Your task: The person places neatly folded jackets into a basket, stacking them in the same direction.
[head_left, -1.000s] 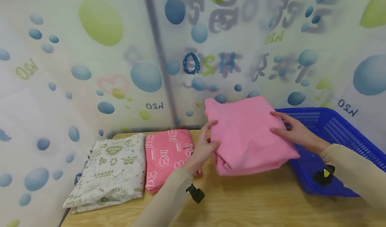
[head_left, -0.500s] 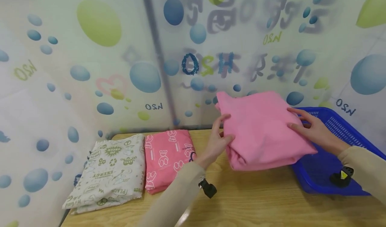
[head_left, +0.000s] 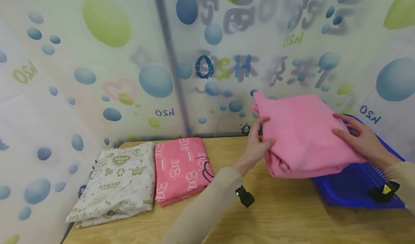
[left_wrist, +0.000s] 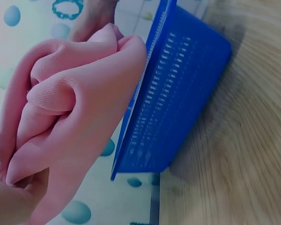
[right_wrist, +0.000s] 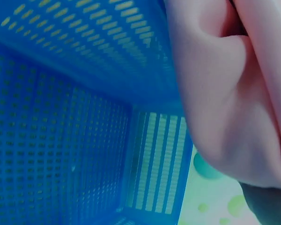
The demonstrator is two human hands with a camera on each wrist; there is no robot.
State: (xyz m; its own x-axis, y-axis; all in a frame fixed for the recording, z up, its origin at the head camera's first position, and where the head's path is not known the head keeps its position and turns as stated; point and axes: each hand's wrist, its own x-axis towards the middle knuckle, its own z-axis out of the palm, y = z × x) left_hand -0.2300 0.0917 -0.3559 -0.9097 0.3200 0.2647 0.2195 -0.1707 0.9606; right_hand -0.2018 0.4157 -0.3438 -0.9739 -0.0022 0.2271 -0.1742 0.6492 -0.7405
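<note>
Both hands hold a folded pink garment (head_left: 308, 132) up above the table, its right part overlapping the blue basket (head_left: 353, 186) in the head view. The left hand (head_left: 257, 147) grips its left edge between thumb and fingers. On the opposite edge, the right hand (head_left: 364, 138) pinches the fabric the same way. Thick rolled folds of the garment (left_wrist: 89, 89) show in the left wrist view, beside the basket's slotted wall (left_wrist: 164, 93). In the right wrist view the garment (right_wrist: 220, 103) hangs at the basket's side, and the basket's perforated inside (right_wrist: 79, 140) shows.
A folded white item with green print (head_left: 120, 186) lies at the left of the wooden table (head_left: 227, 222). Beside it is a folded pink item with white bear outlines (head_left: 181, 170). A curtain with blue and green dots (head_left: 155, 80) hangs behind the table.
Both hands have carried the pink garment to the right and slightly up, from beside the basket to over its left part. The two folded items at left have stayed put.
</note>
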